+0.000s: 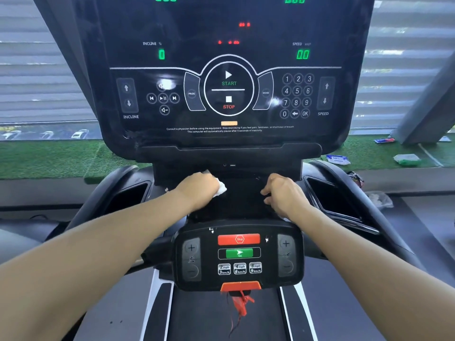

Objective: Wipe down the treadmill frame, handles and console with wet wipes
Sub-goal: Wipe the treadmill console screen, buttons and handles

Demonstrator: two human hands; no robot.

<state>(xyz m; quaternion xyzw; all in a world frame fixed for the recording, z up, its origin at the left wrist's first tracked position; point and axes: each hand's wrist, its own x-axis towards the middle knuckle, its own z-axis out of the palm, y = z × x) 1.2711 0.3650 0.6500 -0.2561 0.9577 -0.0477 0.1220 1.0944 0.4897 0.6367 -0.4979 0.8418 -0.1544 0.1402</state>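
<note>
My left hand (197, 189) grips a white wet wipe (220, 190), pressing it on the dark recess just under the console (229, 70). My right hand (283, 194) rests beside it on the same recess, fingers curled down against the surface, holding nothing I can see. The lower control panel (238, 254) sits nearer me than both hands, between my forearms. Wipe packets (338, 159) lie on the green turf beyond my right hand.
</note>
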